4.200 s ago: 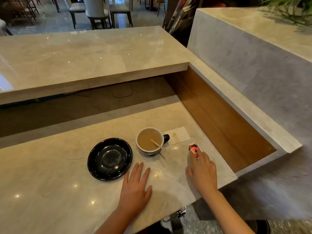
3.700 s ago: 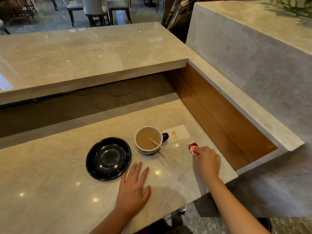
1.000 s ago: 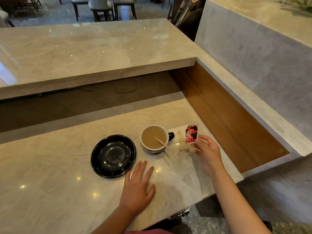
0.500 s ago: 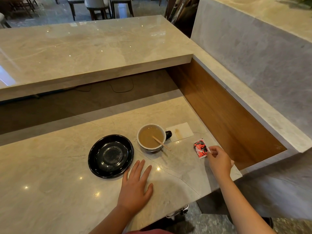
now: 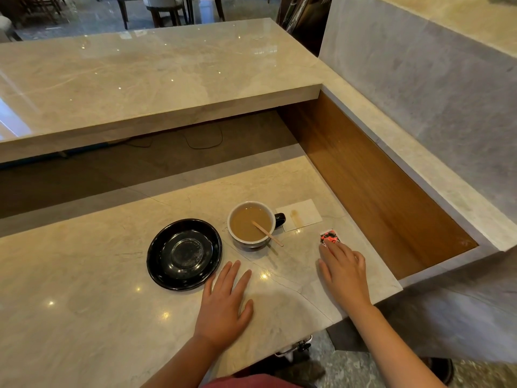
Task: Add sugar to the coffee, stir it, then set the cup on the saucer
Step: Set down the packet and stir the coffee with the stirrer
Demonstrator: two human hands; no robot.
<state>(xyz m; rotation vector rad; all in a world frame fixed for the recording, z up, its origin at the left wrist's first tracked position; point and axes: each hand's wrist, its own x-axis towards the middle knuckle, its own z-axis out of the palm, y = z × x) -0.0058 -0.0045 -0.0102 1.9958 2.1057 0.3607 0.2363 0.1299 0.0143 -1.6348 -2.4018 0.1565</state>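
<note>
Head view: I see the coffee cup (image 5: 251, 223), a wooden stirrer (image 5: 267, 233) leaning in it, on the countertop (image 5: 84, 275) beside the black saucer (image 5: 184, 254), well inside the near edge. My left hand (image 5: 223, 301) lies flat, fingers spread. My right hand (image 5: 344, 271) lies flat near the right edge, fingers together, tips on the sugar packet (image 5: 329, 237). A stained napkin (image 5: 300, 215) lies behind.

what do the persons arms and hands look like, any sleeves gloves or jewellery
Both forearms are bare right down to the bottom edge of the picture, with no sleeves in view. The left hand and right hand wear no gloves, and no rings, watch or bracelets show on the fingers or wrists. A strip of reddish clothing shows at the bottom edge, between the arms.
</note>
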